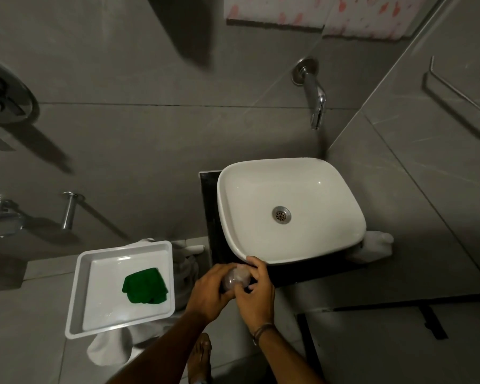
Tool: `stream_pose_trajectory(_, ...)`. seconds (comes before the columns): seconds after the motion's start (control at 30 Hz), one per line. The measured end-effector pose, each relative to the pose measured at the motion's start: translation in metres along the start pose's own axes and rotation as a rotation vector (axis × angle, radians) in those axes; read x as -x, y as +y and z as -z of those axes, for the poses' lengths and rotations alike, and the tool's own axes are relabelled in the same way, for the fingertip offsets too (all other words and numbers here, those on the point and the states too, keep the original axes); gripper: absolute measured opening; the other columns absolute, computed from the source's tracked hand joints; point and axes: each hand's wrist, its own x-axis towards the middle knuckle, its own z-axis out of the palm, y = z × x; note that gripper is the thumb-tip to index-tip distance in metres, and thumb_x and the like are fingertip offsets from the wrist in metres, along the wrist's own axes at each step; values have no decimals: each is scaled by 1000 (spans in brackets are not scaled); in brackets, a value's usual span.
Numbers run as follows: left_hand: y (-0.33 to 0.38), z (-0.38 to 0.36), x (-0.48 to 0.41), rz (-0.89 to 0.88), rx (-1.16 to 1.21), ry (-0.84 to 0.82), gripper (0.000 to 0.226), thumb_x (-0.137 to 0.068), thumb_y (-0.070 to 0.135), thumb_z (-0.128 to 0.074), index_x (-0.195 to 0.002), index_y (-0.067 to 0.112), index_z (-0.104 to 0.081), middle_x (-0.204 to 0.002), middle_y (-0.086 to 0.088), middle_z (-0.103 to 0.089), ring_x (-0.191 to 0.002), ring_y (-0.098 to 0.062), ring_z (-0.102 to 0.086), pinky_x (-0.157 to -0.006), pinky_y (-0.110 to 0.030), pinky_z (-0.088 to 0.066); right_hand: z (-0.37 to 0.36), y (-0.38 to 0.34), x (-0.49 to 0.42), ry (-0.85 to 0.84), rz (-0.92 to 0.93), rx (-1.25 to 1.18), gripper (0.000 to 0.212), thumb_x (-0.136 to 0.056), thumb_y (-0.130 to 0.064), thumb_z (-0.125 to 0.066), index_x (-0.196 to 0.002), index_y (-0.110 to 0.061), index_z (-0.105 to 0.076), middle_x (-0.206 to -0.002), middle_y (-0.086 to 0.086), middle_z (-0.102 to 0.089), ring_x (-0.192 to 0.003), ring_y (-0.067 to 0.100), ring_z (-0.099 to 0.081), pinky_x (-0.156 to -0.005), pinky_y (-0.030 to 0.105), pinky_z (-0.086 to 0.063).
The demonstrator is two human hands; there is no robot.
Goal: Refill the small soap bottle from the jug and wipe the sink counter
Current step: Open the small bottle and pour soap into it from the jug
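Note:
Both my hands meet just in front of the white sink basin (288,209), over the near edge of the black counter (211,217). My left hand (208,293) and my right hand (257,295) are wrapped around a small clear soap bottle (237,277), which shows only partly between the fingers. A folded green cloth (146,285) lies in a white tray (81,300) to the left of my hands. No jug is in view.
A chrome wall spout (315,98) hangs above the basin. White rags or bags (374,246) sit at the counter's right end and under the tray. Chrome fittings (70,210) stick out of the left wall. My foot (200,356) is on the floor below.

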Motion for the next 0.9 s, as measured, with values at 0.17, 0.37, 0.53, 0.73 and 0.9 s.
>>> stream_pose_trajectory(0.17,-2,-2,0,-10,-5,-10,57,-89,30,-80,-142,22,-62,-134,3,-68,-119,-13,-66,-101,-23,-52,-1,-2,1,63,-25,-10,67,-72,-10,-88,-124,-36,-55,-118,-6,-68,-107,11,-66,-83,26,-63)
stream_pose_trajectory(0.37,0,-2,-1,10,16,-24,58,-87,40,-84,-139,23,-65,-130,11,-66,-117,-6,-63,-95,-4,-40,15,-6,4,84,-39,-272,55,-77,11,-79,-111,-30,-65,-112,1,-76,-98,16,-75,-80,28,-63)
stream_pose_trajectory(0.53,-2,-4,-1,35,-10,-10,60,-83,35,-88,-137,24,-64,-129,16,-63,-117,-3,-60,-96,-4,-38,68,-5,-7,353,-43,-528,31,-72,15,-81,-88,-11,-78,-96,9,-80,-89,18,-76,-79,24,-61)
stream_pose_trajectory(0.73,-5,-10,1,60,-26,23,65,-81,22,-91,-139,27,-62,-131,17,-62,-120,-4,-59,-97,-3,-36,95,33,-38,493,-477,-733,20,-85,0,-76,-104,-7,-76,-105,13,-76,-104,32,-72,-81,35,-57)
stream_pose_trajectory(0.9,-5,-16,2,78,-8,55,69,-80,9,-90,-141,24,-62,-138,6,-66,-125,-14,-63,-104,-31,-48,73,50,-79,398,-716,-798,25,-88,4,-72,-111,13,-68,-109,24,-67,-96,34,-67,-78,31,-56)
